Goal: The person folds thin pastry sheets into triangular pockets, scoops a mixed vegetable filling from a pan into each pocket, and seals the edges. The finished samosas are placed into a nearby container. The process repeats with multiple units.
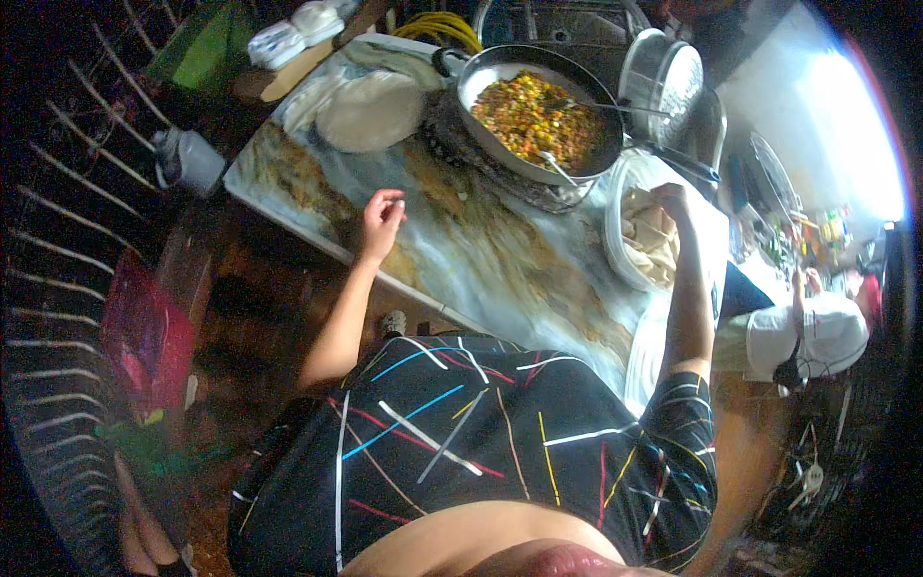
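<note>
My left hand [382,223] is raised over the front of the marble-patterned table [461,238], fingers loosely curled, with nothing visible in them. My right hand [670,198] reaches to the rim of a clear plastic tub with pale folded dough pieces [645,238]; its fingertips are hard to see, so a grip cannot be told. Behind the tub, a large dark pan [467,122] holds a chopped yellow, orange and brown filling [533,119]. A spoon [555,166] rests in it. At the far left of the table lies a pale flat round [371,112], blurred, beside whitish powder [306,104].
A metal colander [660,79] stands behind the pan handle [678,160]. A white lid [649,353] lies near my right forearm. Wire racking [58,288] and a pink bin [148,332] are at left. A person in white [807,335] works at right; another's legs [137,505] show lower left.
</note>
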A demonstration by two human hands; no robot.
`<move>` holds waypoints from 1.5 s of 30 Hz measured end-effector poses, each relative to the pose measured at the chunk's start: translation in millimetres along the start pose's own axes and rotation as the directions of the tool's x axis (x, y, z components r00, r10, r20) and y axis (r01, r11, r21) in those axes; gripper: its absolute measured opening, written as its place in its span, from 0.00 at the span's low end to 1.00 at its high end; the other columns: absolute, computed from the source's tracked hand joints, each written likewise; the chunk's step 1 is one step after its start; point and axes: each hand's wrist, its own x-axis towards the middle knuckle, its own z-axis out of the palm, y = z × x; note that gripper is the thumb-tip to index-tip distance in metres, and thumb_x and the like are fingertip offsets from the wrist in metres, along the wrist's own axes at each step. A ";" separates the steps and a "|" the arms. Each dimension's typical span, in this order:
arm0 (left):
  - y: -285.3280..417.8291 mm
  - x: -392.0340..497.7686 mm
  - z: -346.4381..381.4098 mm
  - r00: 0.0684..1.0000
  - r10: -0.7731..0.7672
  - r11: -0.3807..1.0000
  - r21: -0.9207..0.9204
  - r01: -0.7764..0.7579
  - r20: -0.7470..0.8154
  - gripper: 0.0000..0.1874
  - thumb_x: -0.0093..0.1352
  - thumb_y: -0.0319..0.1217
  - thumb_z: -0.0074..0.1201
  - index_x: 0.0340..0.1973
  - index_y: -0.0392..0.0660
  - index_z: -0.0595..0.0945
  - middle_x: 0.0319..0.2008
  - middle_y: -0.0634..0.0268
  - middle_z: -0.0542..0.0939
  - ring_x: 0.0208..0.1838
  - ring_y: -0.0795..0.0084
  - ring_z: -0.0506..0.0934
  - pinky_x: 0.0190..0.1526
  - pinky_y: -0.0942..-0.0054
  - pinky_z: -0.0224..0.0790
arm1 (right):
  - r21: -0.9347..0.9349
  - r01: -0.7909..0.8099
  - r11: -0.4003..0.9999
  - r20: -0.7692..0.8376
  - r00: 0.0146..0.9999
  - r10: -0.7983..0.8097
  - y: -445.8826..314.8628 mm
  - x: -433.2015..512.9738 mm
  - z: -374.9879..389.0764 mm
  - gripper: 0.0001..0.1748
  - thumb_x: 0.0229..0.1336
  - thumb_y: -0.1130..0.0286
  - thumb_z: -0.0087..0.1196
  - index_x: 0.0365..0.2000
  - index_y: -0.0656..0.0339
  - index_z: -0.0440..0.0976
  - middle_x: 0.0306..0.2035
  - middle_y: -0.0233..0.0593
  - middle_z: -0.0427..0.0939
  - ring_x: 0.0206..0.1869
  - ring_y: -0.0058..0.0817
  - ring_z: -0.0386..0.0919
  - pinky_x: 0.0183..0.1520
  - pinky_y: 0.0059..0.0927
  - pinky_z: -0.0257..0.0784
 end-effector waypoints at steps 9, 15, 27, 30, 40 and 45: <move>-1.0 -4.8 -10.1 0.999 -0.009 0.998 -0.070 0.006 -0.045 0.06 0.70 0.27 0.53 0.42 0.41 0.76 0.25 0.74 0.75 0.26 0.86 0.72 0.29 0.83 0.63 | -0.518 -0.041 0.854 -0.278 0.953 -0.123 -183.0 -45.0 30.9 0.17 0.56 0.65 0.62 0.46 0.55 0.79 0.45 0.35 0.82 0.42 0.30 0.81 0.49 0.33 0.74; 3.2 -6.8 -14.5 0.998 -0.060 0.993 -0.097 0.060 0.006 0.07 0.70 0.28 0.54 0.43 0.43 0.77 0.24 0.74 0.76 0.26 0.86 0.72 0.30 0.83 0.63 | -0.266 0.101 0.959 -0.132 0.981 -0.139 -297.8 -104.6 77.0 0.14 0.60 0.70 0.58 0.46 0.57 0.79 0.45 0.32 0.82 0.42 0.23 0.79 0.46 0.30 0.72; 28.7 112.5 -165.4 0.992 0.031 0.997 -0.064 -0.039 -0.125 0.07 0.70 0.30 0.54 0.42 0.45 0.80 0.26 0.74 0.78 0.26 0.87 0.70 0.28 0.85 0.62 | 0.112 -0.122 0.986 -0.011 0.992 0.124 -336.9 -133.2 208.2 0.16 0.58 0.76 0.59 0.47 0.60 0.78 0.43 0.36 0.83 0.45 0.21 0.79 0.50 0.28 0.73; -37.1 152.1 -199.6 0.960 0.126 0.961 0.269 -0.056 -0.250 0.09 0.64 0.26 0.56 0.41 0.40 0.80 0.36 0.62 0.82 0.40 0.71 0.78 0.44 0.71 0.71 | 0.158 -0.110 0.981 0.030 0.994 0.106 -326.0 -140.8 194.3 0.16 0.59 0.76 0.58 0.49 0.62 0.77 0.44 0.37 0.82 0.45 0.20 0.78 0.50 0.26 0.73; -85.5 130.4 -208.8 0.896 0.275 0.869 0.489 -0.076 -0.349 0.19 0.64 0.24 0.54 0.51 0.41 0.72 0.50 0.57 0.74 0.52 0.61 0.70 0.56 0.64 0.60 | -0.033 -0.157 0.987 -0.093 0.984 0.153 -344.9 -146.8 210.9 0.16 0.57 0.71 0.59 0.47 0.54 0.79 0.49 0.39 0.81 0.50 0.37 0.79 0.55 0.35 0.71; -86.0 69.4 -180.7 0.907 0.208 0.867 0.499 0.003 -0.366 0.19 0.65 0.25 0.52 0.52 0.40 0.71 0.51 0.57 0.74 0.53 0.61 0.68 0.58 0.64 0.57 | -0.333 0.342 0.878 0.189 0.937 -0.294 -325.9 -89.6 246.7 0.27 0.59 0.63 0.55 0.60 0.48 0.68 0.59 0.47 0.71 0.52 0.49 0.76 0.57 0.41 0.72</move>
